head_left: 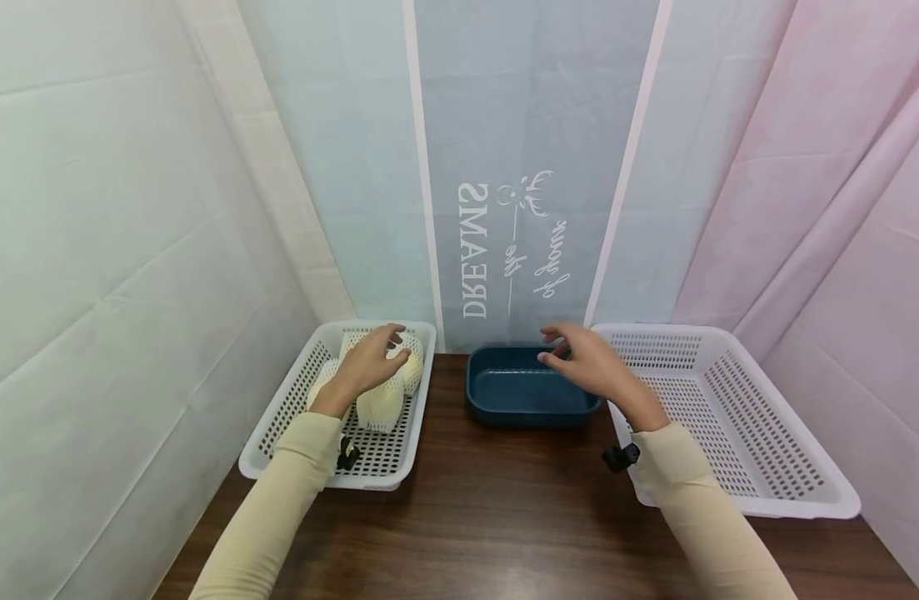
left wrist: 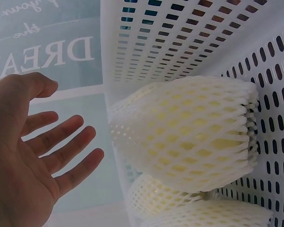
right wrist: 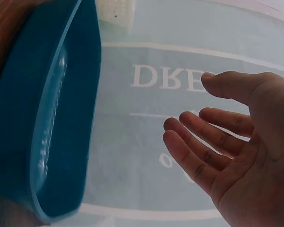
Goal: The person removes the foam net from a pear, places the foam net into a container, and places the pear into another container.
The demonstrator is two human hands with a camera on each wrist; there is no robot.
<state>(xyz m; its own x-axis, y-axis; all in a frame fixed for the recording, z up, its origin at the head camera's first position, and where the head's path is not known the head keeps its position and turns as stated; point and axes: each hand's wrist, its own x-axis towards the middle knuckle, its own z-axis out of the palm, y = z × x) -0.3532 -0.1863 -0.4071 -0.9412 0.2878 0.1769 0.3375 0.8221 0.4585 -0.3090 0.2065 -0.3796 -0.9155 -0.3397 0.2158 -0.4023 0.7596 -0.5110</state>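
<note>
Over the white basket (head_left: pixel 417 417) on the left, my left hand (head_left: pixel 367 360) hovers with relaxed, spread fingers and nothing in them. Several pale yellow, rounded things in white foam netting (left wrist: pixel 189 137) lie in that basket, partly hidden by the hand in the head view. My right hand (head_left: pixel 590 362) is held above the right end of a dark blue rectangular container (head_left: pixel 530 415), its fingers loosely bent and holding nothing. In the right wrist view the blue container (right wrist: pixel 68 104) stands to the left of the fingers, and its visible inside is bare.
A larger white basket (head_left: pixel 774 500) sits on the right, partly behind the right forearm. All of these stand on a dark wooden table (head_left: pixel 489 517). A grey-blue curtain with printed lettering (head_left: pixel 474 250) hangs right behind, and a pale cloth (head_left: pixel 129 275) closes off the left side.
</note>
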